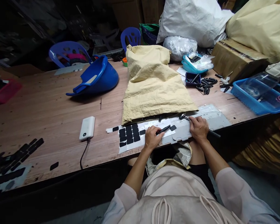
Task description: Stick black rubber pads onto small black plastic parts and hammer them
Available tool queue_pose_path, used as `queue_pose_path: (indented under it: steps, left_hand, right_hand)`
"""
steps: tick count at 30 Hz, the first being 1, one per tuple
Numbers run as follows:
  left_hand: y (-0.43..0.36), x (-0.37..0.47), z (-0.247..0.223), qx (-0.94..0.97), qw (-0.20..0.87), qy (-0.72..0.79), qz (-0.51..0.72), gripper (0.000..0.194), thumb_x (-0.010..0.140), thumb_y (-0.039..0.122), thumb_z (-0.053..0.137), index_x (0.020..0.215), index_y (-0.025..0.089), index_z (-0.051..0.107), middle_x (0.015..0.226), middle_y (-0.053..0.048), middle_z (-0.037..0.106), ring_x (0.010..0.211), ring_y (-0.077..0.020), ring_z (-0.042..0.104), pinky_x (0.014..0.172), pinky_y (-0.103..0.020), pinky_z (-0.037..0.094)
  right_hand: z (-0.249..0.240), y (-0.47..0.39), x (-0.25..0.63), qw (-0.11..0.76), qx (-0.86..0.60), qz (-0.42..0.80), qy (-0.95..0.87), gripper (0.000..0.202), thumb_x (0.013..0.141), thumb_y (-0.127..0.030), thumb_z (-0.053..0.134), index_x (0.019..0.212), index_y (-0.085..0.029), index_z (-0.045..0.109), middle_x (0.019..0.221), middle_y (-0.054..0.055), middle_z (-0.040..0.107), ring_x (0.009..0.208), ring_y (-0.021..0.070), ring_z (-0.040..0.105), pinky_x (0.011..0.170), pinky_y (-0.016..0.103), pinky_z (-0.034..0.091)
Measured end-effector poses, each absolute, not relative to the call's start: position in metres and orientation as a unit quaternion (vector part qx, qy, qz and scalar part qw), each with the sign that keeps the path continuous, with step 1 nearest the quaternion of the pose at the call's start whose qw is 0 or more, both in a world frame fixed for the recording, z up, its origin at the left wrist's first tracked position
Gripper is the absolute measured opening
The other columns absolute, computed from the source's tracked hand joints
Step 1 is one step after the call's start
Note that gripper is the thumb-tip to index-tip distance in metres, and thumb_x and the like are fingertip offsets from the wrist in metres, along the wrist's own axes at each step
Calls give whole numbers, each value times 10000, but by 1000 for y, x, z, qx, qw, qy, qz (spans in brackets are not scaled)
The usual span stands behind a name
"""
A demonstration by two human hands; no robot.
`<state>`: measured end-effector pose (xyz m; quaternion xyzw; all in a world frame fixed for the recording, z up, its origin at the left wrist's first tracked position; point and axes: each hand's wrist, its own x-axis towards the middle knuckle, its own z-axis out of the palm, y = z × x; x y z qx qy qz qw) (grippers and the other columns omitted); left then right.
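My left hand [153,137] is closed around a slim black pen-shaped piece [165,128], its tip pointing up and to the right. Closed on the shaft of a small hammer [214,133] is my right hand [199,127]; the metal head [182,116] sticks out to the left and the dark handle end to the right. Just left of my left hand lies a white sheet [123,150] with rows of black rounded stickers [129,134]. A single black sticker [173,128] is near the pen-shaped piece's tip. Grey cardboard [216,119] lies beneath both hands.
A yellowish sack [154,84] lies behind my hands. To the left are a blue basin [100,76] and a white power bank [87,127] with a cable. Several black pieces [207,84] and a blue tray [249,98] are at right. The table's front edge runs before me.
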<state>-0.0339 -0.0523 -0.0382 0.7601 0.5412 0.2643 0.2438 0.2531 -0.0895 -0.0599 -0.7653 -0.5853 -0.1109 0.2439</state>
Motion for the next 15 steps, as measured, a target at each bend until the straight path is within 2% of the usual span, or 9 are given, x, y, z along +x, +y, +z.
queue_pose_path:
  steps: [3,9,15]
  left_hand:
    - [-53,-30,-39,772,231,542,239,132,821,215,849,934,232,784,952,-36,728,999,-245,652,937,-396,470]
    - [-48,-30,-37,778,253,531,222,224,820,254,867,1027,261,783,969,-21,723,1013,-241,646,958,-396,448]
    - [-47,-30,-39,775,262,532,220,186,859,257,830,1037,272,777,1018,-21,740,1053,-248,641,948,-400,431]
  right_hand:
    - [-59,-90,253,238,-766,-114,-586,335,964,-280,557,1206,-261,787,980,105,619,907,247,448,799,377,342]
    - [-59,-89,255,238,-770,-116,-580,337,991,-344,547,1204,-246,789,993,100,647,895,239,466,802,369,339]
    - [-51,-89,259,244,-764,-81,-591,321,1002,-355,530,1152,-238,789,945,90,656,871,232,504,793,358,379]
